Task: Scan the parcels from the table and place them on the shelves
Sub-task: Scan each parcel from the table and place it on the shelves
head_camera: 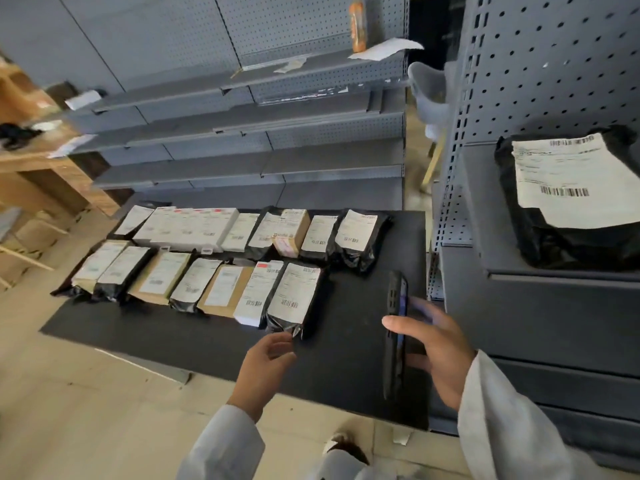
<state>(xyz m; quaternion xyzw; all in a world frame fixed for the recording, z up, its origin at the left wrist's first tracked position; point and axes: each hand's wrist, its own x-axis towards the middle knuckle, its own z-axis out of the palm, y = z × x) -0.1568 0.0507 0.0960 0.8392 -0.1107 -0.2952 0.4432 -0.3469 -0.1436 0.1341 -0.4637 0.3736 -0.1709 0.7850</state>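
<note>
A black table stands before grey pegboard shelving and carries two rows of parcels, most in black plastic bags with white labels, a few in brown cardboard. The far row runs from a flat bag at the left, past a wide white box, to a black bagged parcel at the right. The near row lies just in front of it and ends at the right with a black bagged parcel, whose label shows a barcode at its near end.

The left hand reaches out from a pale sleeve to the near edge of that parcel; its fingertips are at the crinkled bag corner, curled loosely, but whether they pinch the plastic cannot be told.

The right hand grips a dark handheld scanner or phone, held on edge over the right part of the table, thumb along its near side and fingers wrapped behind it.

On the shelf unit at the right, one large black bagged parcel lies with its white label facing up, well apart from the rows on the table.
</note>
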